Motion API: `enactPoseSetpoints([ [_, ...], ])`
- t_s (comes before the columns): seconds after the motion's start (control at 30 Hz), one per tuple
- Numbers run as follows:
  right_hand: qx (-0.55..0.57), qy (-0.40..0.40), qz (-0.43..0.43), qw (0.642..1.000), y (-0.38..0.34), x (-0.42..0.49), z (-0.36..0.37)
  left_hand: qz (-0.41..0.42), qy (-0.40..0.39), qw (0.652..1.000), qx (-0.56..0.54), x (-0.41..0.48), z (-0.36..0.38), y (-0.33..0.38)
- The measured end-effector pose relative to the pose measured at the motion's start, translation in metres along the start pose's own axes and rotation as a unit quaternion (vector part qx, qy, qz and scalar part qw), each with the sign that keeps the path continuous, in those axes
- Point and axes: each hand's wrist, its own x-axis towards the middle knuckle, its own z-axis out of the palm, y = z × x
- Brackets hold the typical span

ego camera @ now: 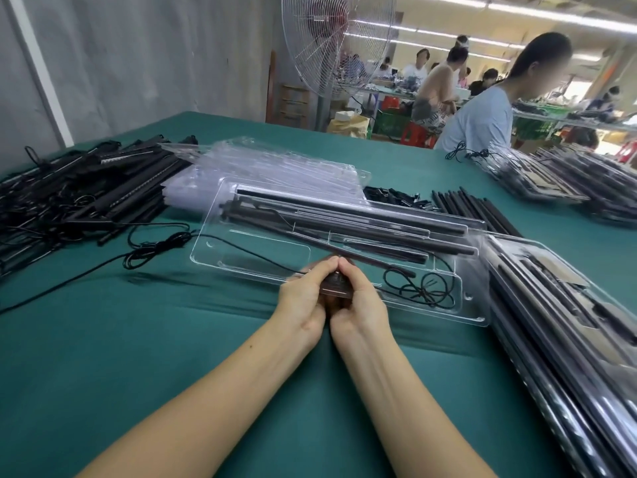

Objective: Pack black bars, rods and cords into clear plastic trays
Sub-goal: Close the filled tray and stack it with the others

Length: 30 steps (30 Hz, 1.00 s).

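A clear plastic tray lies on the green table in front of me, tilted slightly. Several long black bars sit in its upper slots, and a coiled black cord rests in its right pocket. My left hand and my right hand meet at the tray's near edge, fingertips together, pinching a small dark part that they mostly hide. A thin black cord runs from that spot leftward across the tray.
A heap of black bars and cords lies at the left. Empty clear trays are stacked behind the one in front of me. Loose black rods and small clips lie at the right. Packed trays are stacked along the right. A person and a fan stand beyond.
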Motion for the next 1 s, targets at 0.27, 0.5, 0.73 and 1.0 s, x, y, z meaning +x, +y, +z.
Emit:
enactPoseSetpoints([
  [0.27, -0.04, -0.014, -0.016, 0.999, -0.005, -0.006, 0.002, -0.012, -0.023, 1.0, -0.015, -0.003, -0.001, 0.002],
  [0.5, -0.115, -0.063, -0.065, 0.989, -0.007, -0.01, 0.006, 0.002, -0.049, 0.999, 0.012, -0.002, -0.003, 0.018],
  [0.73, -0.178, -0.015, -0.091, 0.98, -0.013, -0.009, 0.003, 0.008, -0.018, 0.998, 0.063, 0.001, -0.005, 0.021],
  [1.0, -0.113, 0.019, -0.003, 0.993, -0.014, -0.012, 0.0, 0.045, 0.04, 0.992, 0.109, 0.009, -0.014, 0.028],
])
